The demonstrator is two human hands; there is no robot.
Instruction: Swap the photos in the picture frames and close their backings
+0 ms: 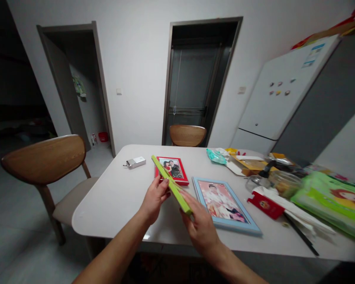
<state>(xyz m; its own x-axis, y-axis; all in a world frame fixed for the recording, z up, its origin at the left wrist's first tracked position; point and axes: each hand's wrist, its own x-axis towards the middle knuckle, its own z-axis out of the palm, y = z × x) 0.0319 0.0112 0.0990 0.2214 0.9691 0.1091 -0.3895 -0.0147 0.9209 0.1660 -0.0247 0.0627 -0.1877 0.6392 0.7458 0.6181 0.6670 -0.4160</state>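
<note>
Both my hands hold a lime-green picture frame (pixel 172 185), seen almost edge-on and tilted above the table. My left hand (pixel 155 197) grips its near side around the middle, thumb on the edge. Around the lower right end my right hand (pixel 201 223) is closed, its fingers partly hidden behind the frame. Just beyond lies a red picture frame (pixel 182 182) with a photo of two people, partly covered by the green one. To the right of my right hand a light-blue picture frame (pixel 242 215) lies flat, its photo facing up.
A white table (pixel 115 205) carries a small silver box (pixel 136 162) at the left. On the right are a teal packet (pixel 216 156), a jar (pixel 284 183), a red card (pixel 266 204) and a green package (pixel 331 201). Wooden chairs (pixel 47 157) stand left and behind.
</note>
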